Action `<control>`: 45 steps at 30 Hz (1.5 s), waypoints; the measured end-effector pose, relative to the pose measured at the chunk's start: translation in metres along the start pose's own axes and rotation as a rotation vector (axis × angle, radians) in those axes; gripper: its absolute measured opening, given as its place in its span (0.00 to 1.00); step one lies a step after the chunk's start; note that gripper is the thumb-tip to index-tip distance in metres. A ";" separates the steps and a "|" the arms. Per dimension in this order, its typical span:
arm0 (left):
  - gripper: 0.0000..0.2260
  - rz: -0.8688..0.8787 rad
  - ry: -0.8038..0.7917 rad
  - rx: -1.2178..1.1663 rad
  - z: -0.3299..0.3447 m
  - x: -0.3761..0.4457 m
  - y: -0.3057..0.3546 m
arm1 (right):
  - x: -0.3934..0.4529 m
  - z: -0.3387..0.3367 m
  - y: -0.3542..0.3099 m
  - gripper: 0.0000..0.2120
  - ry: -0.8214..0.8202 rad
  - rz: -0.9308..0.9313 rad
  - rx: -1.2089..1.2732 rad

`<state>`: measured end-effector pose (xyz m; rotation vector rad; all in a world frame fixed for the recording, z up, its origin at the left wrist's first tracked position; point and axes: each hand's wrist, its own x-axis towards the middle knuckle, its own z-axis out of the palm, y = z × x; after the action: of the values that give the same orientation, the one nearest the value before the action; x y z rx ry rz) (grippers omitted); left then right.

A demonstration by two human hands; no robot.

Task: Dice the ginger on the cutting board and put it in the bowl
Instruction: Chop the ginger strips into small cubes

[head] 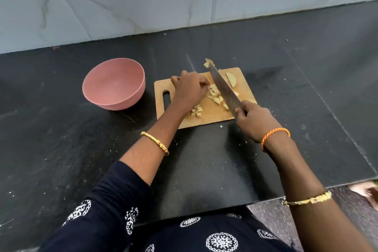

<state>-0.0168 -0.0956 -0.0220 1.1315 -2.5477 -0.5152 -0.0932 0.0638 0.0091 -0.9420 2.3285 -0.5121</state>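
Black stone counter under a pale marbled wall carries your wooden cutting board. Your left hand lies knuckles-up on it, wrist bent, fingers curled together, fingertips pressing the ginger pieces. Your right hand wraps tightly round the knife handle, forearm angled inward, blade slanting just beyond those left fingertips. More dice lie beneath your left wrist. Left of your knuckles, well apart, stands the pink bowl.
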 end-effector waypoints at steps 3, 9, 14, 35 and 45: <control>0.07 0.006 0.036 -0.017 0.003 0.000 -0.001 | 0.007 0.000 -0.006 0.10 0.010 -0.007 -0.067; 0.06 0.014 0.091 -0.031 0.008 -0.001 -0.003 | 0.014 -0.006 -0.012 0.09 -0.073 0.007 -0.173; 0.07 -0.035 0.155 -0.004 0.013 -0.002 -0.004 | 0.003 -0.011 -0.003 0.09 -0.152 0.026 -0.239; 0.10 -0.035 0.227 -0.053 0.004 -0.020 0.010 | -0.020 -0.033 0.020 0.08 -0.023 0.003 -0.107; 0.29 -0.118 0.043 -0.786 -0.006 -0.016 0.021 | -0.026 -0.040 0.031 0.11 -0.111 -0.060 0.169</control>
<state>-0.0177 -0.0717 -0.0090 0.9557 -1.9222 -1.3431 -0.1193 0.1090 0.0324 -0.9370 2.1269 -0.6528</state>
